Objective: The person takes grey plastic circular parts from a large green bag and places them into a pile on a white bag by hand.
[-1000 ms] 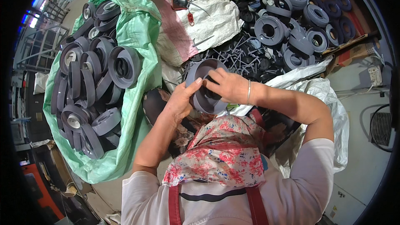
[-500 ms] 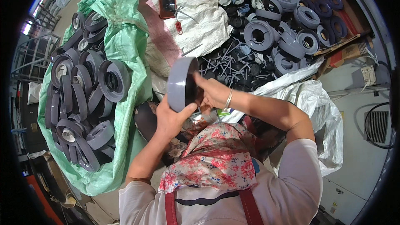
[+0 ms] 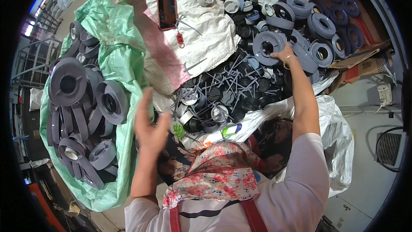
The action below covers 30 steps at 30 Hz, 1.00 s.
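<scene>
My right hand (image 3: 283,54) reaches out to the pile at the upper right. It grips the side of a grey plastic ring (image 3: 260,48), the thumb at the ring's central hole and the fingers at its outer wall. My left hand (image 3: 150,131) is raised beside the green woven sack (image 3: 136,75). Motion smears it, but the fingers are apart and hold nothing. A wide grey ring (image 3: 59,81) lies on top of the others in that sack, several with dark or white inserts.
Long-stemmed grey plastic parts (image 3: 240,77) and black and white caps (image 3: 231,5) lie heaped before me. A phone (image 3: 167,12) in a red case rests on the white woven sack (image 3: 197,30). More rings (image 3: 322,25) and cardboard (image 3: 365,66) are at right.
The ring I held in both hands has left them; a similar one now tops the green sack. My right hand moved up and right onto another ring; my left drew left and opened.
</scene>
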Tool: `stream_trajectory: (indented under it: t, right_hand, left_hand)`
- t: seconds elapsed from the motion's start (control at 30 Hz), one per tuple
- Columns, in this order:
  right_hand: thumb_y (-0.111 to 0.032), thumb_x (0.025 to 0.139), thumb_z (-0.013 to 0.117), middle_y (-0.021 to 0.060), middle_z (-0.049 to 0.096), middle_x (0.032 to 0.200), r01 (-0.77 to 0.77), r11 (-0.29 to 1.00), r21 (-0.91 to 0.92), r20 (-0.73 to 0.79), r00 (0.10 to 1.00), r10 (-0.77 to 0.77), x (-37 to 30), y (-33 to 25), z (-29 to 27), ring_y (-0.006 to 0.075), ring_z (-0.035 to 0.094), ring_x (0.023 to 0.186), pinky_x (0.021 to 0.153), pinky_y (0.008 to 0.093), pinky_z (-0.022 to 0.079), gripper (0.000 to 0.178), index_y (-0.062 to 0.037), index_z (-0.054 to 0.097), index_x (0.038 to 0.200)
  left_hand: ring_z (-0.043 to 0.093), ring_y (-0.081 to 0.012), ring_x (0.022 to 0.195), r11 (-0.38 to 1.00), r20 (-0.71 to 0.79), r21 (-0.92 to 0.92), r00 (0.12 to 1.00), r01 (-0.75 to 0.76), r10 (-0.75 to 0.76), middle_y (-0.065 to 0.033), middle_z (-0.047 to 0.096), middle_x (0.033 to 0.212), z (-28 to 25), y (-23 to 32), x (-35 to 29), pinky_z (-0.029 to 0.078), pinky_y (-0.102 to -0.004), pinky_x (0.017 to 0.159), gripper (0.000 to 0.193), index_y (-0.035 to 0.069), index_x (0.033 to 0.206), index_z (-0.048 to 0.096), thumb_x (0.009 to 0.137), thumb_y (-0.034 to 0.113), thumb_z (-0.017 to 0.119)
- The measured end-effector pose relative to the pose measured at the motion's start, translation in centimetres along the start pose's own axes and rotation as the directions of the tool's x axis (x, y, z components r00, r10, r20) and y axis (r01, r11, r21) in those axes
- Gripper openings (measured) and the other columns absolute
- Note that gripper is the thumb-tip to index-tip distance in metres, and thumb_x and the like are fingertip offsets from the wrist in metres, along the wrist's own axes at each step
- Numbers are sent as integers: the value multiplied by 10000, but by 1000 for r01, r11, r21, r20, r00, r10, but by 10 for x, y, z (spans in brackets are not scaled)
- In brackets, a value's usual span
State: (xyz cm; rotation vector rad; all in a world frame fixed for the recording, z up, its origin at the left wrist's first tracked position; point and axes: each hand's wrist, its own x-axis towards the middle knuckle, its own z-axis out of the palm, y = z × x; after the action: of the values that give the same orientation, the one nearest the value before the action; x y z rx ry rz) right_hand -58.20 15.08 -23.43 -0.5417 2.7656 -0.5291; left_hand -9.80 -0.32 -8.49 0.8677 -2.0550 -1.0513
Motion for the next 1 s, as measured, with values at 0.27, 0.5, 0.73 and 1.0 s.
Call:
stream_trajectory:
  t: [0.27, 0.5, 0.73, 1.0]
  right_hand:
    - [-324, 564, 796, 129, 622, 861, 97, 841, 532, 316, 899, -304, -144, -76, -31, 182, 603, 735, 629, 269, 477, 659, 42, 521, 1038]
    - [-578, 853, 418, 122, 585, 704, -66, 817, 573, 562, 757, -333, -142, -88, 47, 231, 570, 573, 483, 336, 478, 619, 19, 575, 901]
    - [-127, 784, 513, 208, 572, 1071, 306, 872, -383, 355, 920, -167, -36, -57, 93, 338, 547, 1014, 828, 382, 455, 288, 20, 579, 1022]
    - [-50, 740, 489, 173, 572, 881, 628, 755, -190, -69, 758, -648, -77, -90, 39, 352, 568, 862, 730, 436, 477, 137, -32, 604, 814]
  left_hand:
    - [244, -412, 1274, 836, 642, 157, 698, -526, 319, -200, 293, 1364, 100, 13, -12, 220, -527, 1022, 807, 18, 1318, 325, 634, 120, 741]
    - [463, -337, 1020, 892, 641, 330, 767, -309, 29, -192, 529, 990, 96, -18, -16, 288, -425, 999, 737, -75, 1159, 454, 555, 208, 767]
    - [530, -130, 804, 828, 273, -225, 850, 513, -452, -54, 558, 893, 62, -24, -8, 453, -279, 758, 461, -14, 1082, 475, 725, 163, 708]
    - [538, -136, 868, 658, 223, -541, 844, 524, -488, -76, 547, 983, 72, -22, -9, 456, -279, 782, 450, -9, 1112, 435, 774, 166, 675]
